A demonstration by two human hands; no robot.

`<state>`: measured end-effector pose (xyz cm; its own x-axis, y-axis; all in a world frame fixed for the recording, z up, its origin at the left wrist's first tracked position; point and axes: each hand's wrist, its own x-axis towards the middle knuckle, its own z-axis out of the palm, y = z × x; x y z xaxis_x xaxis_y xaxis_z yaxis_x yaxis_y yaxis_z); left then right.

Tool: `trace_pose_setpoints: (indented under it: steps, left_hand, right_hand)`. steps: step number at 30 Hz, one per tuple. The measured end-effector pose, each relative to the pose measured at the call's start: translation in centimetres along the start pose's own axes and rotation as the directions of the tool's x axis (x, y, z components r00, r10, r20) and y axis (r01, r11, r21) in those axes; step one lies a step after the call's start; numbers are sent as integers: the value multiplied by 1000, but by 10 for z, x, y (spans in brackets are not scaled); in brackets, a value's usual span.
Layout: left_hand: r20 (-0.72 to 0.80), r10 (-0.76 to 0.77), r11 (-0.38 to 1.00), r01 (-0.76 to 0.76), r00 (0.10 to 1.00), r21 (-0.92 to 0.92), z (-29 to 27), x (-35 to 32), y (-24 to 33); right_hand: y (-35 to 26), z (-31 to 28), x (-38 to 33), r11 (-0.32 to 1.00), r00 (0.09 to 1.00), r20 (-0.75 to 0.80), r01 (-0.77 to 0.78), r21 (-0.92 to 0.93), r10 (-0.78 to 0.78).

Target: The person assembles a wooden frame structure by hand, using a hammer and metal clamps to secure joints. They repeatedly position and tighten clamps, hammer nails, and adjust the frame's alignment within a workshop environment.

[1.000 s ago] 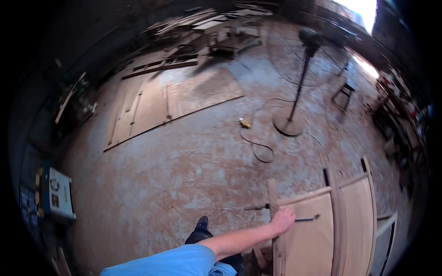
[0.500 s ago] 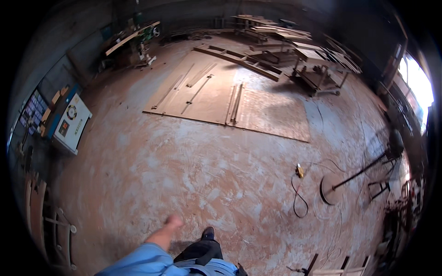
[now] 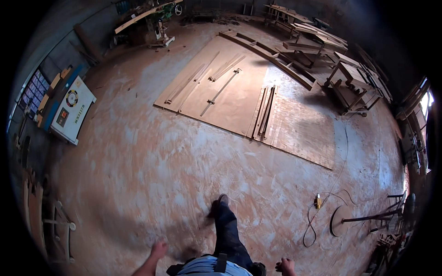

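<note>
My left hand [image 3: 159, 249] hangs over the floor at the lower edge, its fingers curled in, with nothing seen in it. To the right of my body my right hand [image 3: 286, 266] shows just above the picture's rim, fingers bent inward and no object visible in them. Neither hand touches anything. One dark trouser leg and shoe [image 3: 223, 200] reach forward between them. Ahead on the floor lie flat wooden sheets [image 3: 221, 108], bearing thin wood strips [image 3: 225, 67], a long bar clamp [image 3: 221, 92] and darker narrow strips [image 3: 265, 112].
A white-and-blue machine [image 3: 73, 110] stands at left. A ladder-like wooden frame [image 3: 267, 56] lies behind the sheets; a wooden cart [image 3: 352, 92] is beyond. At right are a yellow socket box [image 3: 317, 201] with a looped cable and a stand with a round base [image 3: 339, 221].
I have stepped forward, so the sheets and machine appear closer. My left hand has swung back toward my body, and my right hand has come into view.
</note>
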<state>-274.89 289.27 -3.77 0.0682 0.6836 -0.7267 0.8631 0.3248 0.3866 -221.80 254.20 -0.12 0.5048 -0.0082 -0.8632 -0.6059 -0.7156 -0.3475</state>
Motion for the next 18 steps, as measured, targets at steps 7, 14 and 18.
trace_pose_setpoints:
  steps: [7, 14, 18]
  left_hand:
    - [186, 27, 971, 19, 982, -240, -75, 65, -45]
    - [-278, 77, 920, -176, 957, -351, -145, 158, 41]
    - [-55, -109, 956, 90, 992, -281, -218, 254, 125]
  right_hand:
    - [-303, 215, 106, 942, 983, 93, 178, -285, -157]
    - [-616, 508, 97, 835, 877, 410, 411, -366, -252]
    - [-708, 642, 104, 821, 878, 405, 418, -389, -255]
